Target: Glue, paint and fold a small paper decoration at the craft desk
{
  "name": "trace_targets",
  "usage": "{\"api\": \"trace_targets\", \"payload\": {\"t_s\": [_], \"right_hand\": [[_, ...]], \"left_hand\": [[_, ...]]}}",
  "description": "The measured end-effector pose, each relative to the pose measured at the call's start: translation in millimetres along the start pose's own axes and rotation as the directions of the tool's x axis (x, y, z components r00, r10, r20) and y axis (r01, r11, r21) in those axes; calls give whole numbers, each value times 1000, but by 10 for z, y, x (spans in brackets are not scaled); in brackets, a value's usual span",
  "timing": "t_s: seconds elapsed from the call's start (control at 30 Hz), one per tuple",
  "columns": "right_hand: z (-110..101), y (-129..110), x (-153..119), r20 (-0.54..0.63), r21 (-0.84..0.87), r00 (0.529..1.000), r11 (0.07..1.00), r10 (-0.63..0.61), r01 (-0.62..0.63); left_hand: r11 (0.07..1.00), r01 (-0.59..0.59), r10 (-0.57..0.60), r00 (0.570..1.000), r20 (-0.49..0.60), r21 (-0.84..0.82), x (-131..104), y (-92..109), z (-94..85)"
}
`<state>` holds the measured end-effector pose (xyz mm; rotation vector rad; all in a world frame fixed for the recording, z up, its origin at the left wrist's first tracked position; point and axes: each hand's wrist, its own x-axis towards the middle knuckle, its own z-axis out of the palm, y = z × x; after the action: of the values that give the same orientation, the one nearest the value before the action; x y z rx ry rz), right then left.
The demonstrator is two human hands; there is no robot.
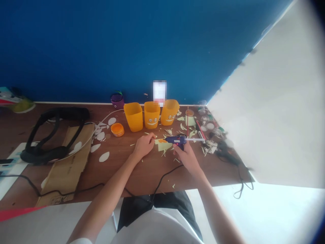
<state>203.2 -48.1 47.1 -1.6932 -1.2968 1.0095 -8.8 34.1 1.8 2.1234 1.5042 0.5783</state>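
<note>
My right hand point(183, 153) is wrapped round the handle of a dark blue glue gun point(175, 139), a white glue stick point(195, 139) jutting from its back. The gun's tip points left, at a small orange piece point(162, 141) over pale yellow-green paper point(164, 146). My left hand point(145, 145) is closed at the left end of that piece; what its fingertips pinch is too small to make out. Behind the hands stand three yellow-orange cups point(133, 117), two with smiling faces.
An open orange jar point(117, 129) and white cut shapes point(104, 156) lie left. Farther left are cardboard point(67, 169) and a black headset frame point(45, 154). Paper scraps, jars and a black tool point(228, 154) lie right. A black cable point(165, 175) crosses the table's front.
</note>
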Motion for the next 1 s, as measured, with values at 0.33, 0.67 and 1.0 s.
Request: {"api": "trace_targets", "payload": {"t_s": [0.33,0.67,1.0], "right_hand": [[26,45,1,81,-5,997,1000,6,-6],[52,111,12,62,0,998,1000,11,-11],[20,89,13,40,22,998,999,43,-44]], "left_hand": [[1000,17,-17,1000,12,22,-3,15,-8],[1000,7,-7,1000,4,28,2,16,-8],[1000,12,-12,1000,5,27,-5,15,2]]}}
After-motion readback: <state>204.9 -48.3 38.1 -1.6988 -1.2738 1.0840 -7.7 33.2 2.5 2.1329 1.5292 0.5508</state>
